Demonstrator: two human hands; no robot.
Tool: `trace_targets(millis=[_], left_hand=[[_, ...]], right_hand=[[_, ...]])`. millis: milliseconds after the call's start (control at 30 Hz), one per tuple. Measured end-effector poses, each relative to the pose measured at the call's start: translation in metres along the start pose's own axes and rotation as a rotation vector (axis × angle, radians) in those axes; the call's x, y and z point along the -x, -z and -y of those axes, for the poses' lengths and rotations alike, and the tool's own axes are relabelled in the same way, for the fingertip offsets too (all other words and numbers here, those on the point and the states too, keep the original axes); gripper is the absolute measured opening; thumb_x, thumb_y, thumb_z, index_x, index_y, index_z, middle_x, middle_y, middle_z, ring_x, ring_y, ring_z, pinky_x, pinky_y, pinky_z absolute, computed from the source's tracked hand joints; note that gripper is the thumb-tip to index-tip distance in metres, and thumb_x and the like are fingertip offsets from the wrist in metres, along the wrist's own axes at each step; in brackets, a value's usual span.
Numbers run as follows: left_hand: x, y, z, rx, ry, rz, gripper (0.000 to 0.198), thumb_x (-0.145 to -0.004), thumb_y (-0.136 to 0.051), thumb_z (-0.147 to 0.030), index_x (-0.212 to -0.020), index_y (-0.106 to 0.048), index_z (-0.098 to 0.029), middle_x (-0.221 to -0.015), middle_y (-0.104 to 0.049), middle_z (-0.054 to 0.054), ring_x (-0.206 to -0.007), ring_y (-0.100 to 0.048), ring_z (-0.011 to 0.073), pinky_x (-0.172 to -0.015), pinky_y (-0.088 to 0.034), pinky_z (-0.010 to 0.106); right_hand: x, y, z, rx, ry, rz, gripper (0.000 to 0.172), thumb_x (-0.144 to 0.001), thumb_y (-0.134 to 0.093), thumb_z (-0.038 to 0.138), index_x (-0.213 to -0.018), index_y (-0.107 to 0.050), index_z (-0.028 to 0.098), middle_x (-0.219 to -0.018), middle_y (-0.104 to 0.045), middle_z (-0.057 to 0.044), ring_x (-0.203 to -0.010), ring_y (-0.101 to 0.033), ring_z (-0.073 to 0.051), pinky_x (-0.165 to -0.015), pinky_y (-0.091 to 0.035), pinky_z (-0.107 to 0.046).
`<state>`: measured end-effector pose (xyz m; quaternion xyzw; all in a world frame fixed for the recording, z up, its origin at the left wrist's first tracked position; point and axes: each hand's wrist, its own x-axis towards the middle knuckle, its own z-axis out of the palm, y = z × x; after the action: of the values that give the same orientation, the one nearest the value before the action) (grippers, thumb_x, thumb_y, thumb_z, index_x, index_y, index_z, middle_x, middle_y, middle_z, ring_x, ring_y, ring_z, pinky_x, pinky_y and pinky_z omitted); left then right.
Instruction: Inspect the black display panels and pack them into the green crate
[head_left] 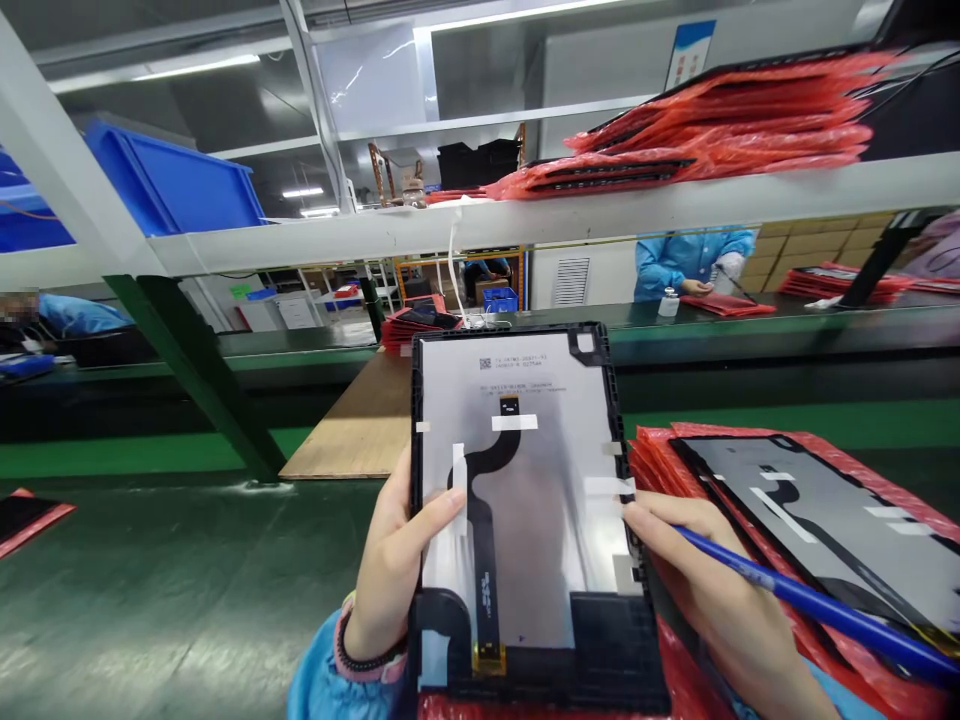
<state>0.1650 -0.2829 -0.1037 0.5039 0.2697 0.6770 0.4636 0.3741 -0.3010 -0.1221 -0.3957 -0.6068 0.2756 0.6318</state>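
A flat display panel [540,500] is held up in the middle, its silver back facing me, with a black ribbon cable [484,540] and several white tape strips. My left hand [405,550] grips its left edge, thumb on the tape strip beside the cable. At the right edge, my right hand [712,580] pinches near a white tape tab, and a blue pen-like tool [810,600] lies in the same hand, pointing to the lower right. Another panel [832,520] rests on red bubble wrap [660,450] at the right.
A green bench [187,590] spreads below, with a wooden board [352,420] behind. Red-wrapped panels [720,120] are stacked on the white shelf [300,240]; a blue bin [180,185] stands left. A person in blue [675,262] works across, near a bottle [668,302].
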Motion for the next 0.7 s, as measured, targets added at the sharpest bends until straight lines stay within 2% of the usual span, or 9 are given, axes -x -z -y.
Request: trace_targets(millis=[167,233,333,467,533,633,700], left_hand=[[-0.007,0.003,0.001,0.049,0.079,0.042,0.053,-0.074,-0.070,-0.021,-0.125,-0.057,-0.023,-0.112,-0.069,0.003,-0.098,-0.066,0.0219,-0.079,-0.053,0.025],[-0.009,0.004,0.003,0.063,0.087,0.056,0.053,-0.074,-0.070,-0.021,-0.125,-0.057,-0.023,-0.114,-0.068,0.003,-0.099,-0.065,0.0215,-0.080,-0.053,0.024],[-0.011,0.005,0.005,0.088,0.068,0.050,0.053,-0.075,-0.069,-0.020,-0.126,-0.056,-0.023,-0.114,-0.068,0.003,-0.100,-0.065,0.0214,-0.080,-0.053,0.024],[-0.010,0.005,0.003,0.055,0.054,0.049,0.051,-0.075,-0.069,-0.021,-0.125,-0.057,-0.021,-0.114,-0.068,0.004,-0.102,-0.064,0.0232,-0.082,-0.053,0.027],[-0.008,0.005,0.003,0.024,0.049,0.066,0.052,-0.075,-0.069,-0.022,-0.125,-0.057,-0.023,-0.116,-0.067,0.004,-0.104,-0.064,0.0229,-0.082,-0.053,0.026],[-0.007,0.005,0.005,-0.002,0.019,0.076,0.050,-0.076,-0.069,-0.022,-0.125,-0.057,-0.024,-0.117,-0.067,0.003,-0.104,-0.063,0.0213,-0.084,-0.051,0.025],[-0.007,0.005,0.007,-0.001,0.008,0.075,0.048,-0.076,-0.068,-0.022,-0.123,-0.058,-0.023,-0.113,-0.068,0.004,-0.099,-0.065,0.0208,-0.084,-0.051,0.026]], right_hand=[[0.002,0.005,-0.011,-0.142,-0.082,-0.134,0.023,-0.069,-0.074,0.042,-0.061,-0.069,0.021,-0.063,-0.065,-0.002,-0.067,-0.062,-0.020,-0.062,-0.050,-0.028],[-0.001,0.005,-0.011,-0.268,-0.127,-0.059,0.023,-0.072,-0.071,0.040,-0.062,-0.070,0.019,-0.063,-0.065,-0.003,-0.065,-0.062,-0.019,-0.060,-0.051,-0.027],[-0.005,0.004,-0.006,-0.427,-0.123,0.128,0.030,-0.081,-0.062,0.039,-0.062,-0.069,0.018,-0.057,-0.061,-0.002,-0.057,-0.059,-0.016,-0.053,-0.048,-0.025],[-0.006,0.005,-0.007,-0.340,-0.114,0.173,0.033,-0.085,-0.056,0.041,-0.063,-0.068,0.019,-0.067,-0.067,-0.003,-0.066,-0.063,-0.018,-0.056,-0.049,-0.025],[-0.005,0.007,-0.013,-0.242,-0.138,0.081,0.032,-0.082,-0.061,0.044,-0.062,-0.068,0.019,-0.070,-0.069,-0.004,-0.070,-0.065,-0.021,-0.058,-0.051,-0.028],[-0.004,0.009,-0.020,-0.092,-0.162,-0.134,0.030,-0.070,-0.070,0.049,-0.069,-0.072,0.020,-0.076,-0.072,-0.006,-0.075,-0.066,-0.025,-0.063,-0.054,-0.032],[-0.005,0.009,-0.021,-0.071,-0.171,-0.190,0.032,-0.065,-0.073,0.051,-0.069,-0.073,0.020,-0.074,-0.072,-0.006,-0.073,-0.066,-0.025,-0.063,-0.054,-0.032]])
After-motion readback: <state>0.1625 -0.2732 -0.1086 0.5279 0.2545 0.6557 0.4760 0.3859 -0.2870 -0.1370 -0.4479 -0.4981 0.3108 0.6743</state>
